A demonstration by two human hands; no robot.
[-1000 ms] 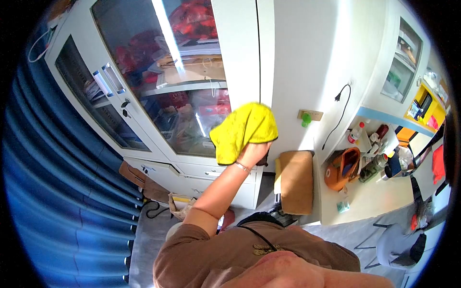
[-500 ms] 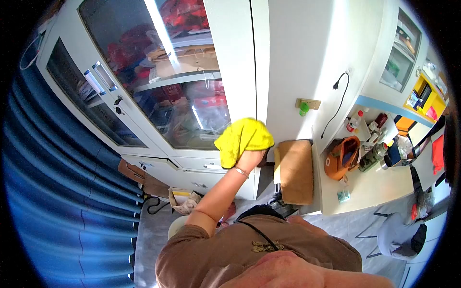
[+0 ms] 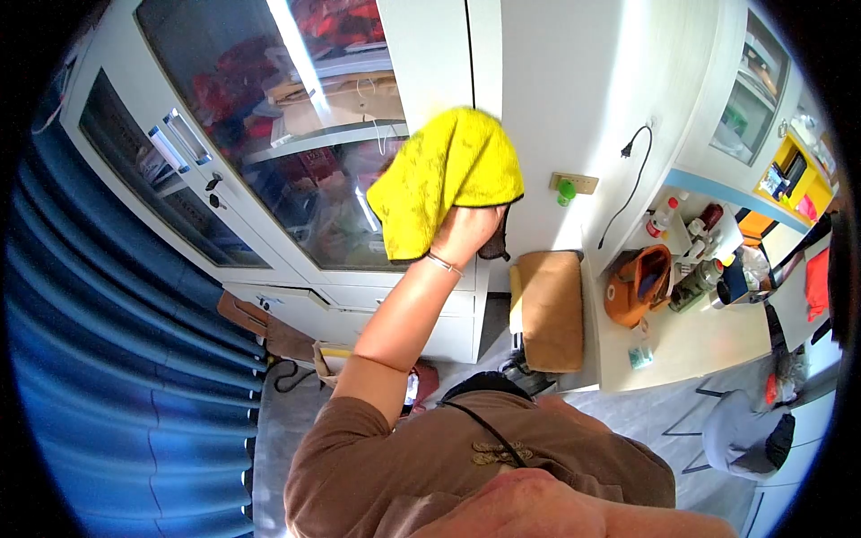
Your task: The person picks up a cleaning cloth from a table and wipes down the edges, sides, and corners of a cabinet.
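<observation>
A yellow cleaning cloth (image 3: 453, 175) with a dark edge and grey smudges is in my left hand (image 3: 470, 230). It drapes over the fingers, which are mostly hidden, and a dark flap hangs by the wrist. My left arm reaches up to the white cabinet (image 3: 429, 54), and the cloth lies over the lower right of its glass door (image 3: 336, 202) and the white frame beside it. Whether the cloth presses on the surface I cannot tell. Behind the glass are papers, folders and red bags. My right hand is out of view.
Blue curtains (image 3: 117, 386) hang at the left. A brown cushioned box-like piece (image 3: 552, 309) stands right of the cabinet. Farther right, a desk (image 3: 708, 345) holds an orange bag (image 3: 639, 285), bottles and jars. A black cord (image 3: 626, 193) hangs near a wall socket (image 3: 585, 184). A grey stool (image 3: 740, 435) stands beyond.
My left hand has moved up along the cabinet with the yellow cloth, from the bottom corner of the glass door to higher on the door and frame. The cloth looks more spread out.
</observation>
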